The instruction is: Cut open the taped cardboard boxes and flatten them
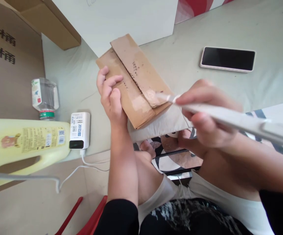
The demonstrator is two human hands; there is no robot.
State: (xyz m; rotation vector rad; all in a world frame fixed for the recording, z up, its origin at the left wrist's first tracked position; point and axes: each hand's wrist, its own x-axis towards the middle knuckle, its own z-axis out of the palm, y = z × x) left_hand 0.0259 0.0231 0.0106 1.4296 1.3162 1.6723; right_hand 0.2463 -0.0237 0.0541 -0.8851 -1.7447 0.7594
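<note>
A small brown cardboard box (143, 76) lies tilted across the middle of the view, with a taped flap seam along its length and smudged dark print. My left hand (112, 94) grips the box's left side, fingers spread over the top face. My right hand (210, 111) is closed around a long, light-grey tool (239, 122) with a narrow tip; motion blur hides its exact kind. The tip reaches the near right end of the box, by the end of the seam. Whether it touches the cardboard, I cannot tell.
A phone (228, 59) lies on the pale cloth at the right. To the left are a clear plastic bottle (48, 94), a white power bank (80, 125) with a cable, a yellow jug (41, 133) and a large carton (11, 81). A white box (131, 19) stands behind.
</note>
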